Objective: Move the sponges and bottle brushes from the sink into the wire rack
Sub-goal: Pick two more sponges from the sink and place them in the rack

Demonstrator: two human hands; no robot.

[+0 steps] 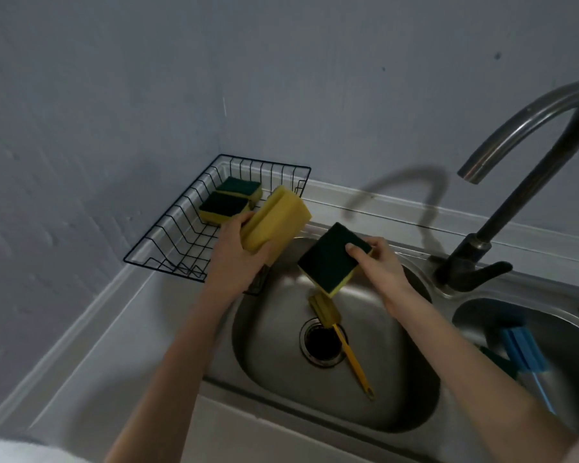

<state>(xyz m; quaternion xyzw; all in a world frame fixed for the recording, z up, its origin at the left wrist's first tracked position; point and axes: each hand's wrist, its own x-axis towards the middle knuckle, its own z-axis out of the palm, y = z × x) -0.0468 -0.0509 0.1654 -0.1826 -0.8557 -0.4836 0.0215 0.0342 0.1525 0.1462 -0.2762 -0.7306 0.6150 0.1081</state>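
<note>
My left hand [236, 253] grips a yellow sponge [276, 222], held above the near right corner of the black wire rack [168, 235]. Two green-topped yellow sponges [229, 200] lie inside the rack. My right hand [378, 265] holds a green-and-yellow sponge [331, 259] over the left sink basin [281, 345]. Below it, a yellow bottle brush [340, 339] lies across the drain. A blue bottle brush [523, 352] rests in the right basin [482, 315].
A curved dark faucet [522, 155] rises at the right, its lever [482, 272] pointing toward the sink. The rack sits on the white counter [91, 345] in the corner of the grey walls. The drain opening [321, 342] sits mid-basin.
</note>
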